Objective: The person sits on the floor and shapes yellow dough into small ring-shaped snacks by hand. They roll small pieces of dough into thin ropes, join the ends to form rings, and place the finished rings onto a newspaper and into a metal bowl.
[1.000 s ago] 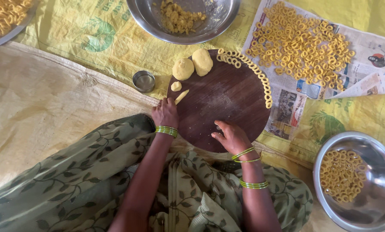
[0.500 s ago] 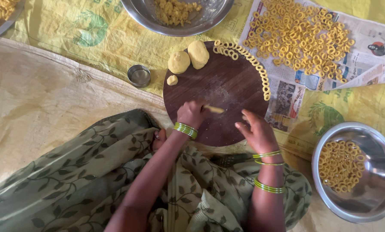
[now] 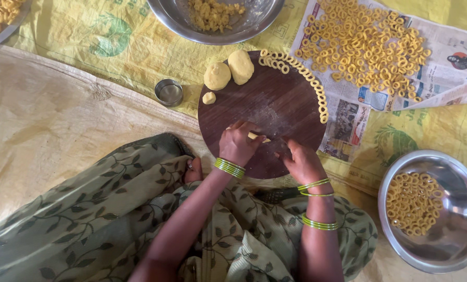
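Both hands, left hand (image 3: 238,142) and right hand (image 3: 300,161), press a dough strip (image 3: 257,137) on the round board (image 3: 275,104).

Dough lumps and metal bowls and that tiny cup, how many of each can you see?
Dough lumps on the round wooden board: 3, two big and one small
Metal bowls: 2, top and bottom right
Small metal cup: 1
Total: 6

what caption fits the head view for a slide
Both hands roll a dough strip on a round wooden board.
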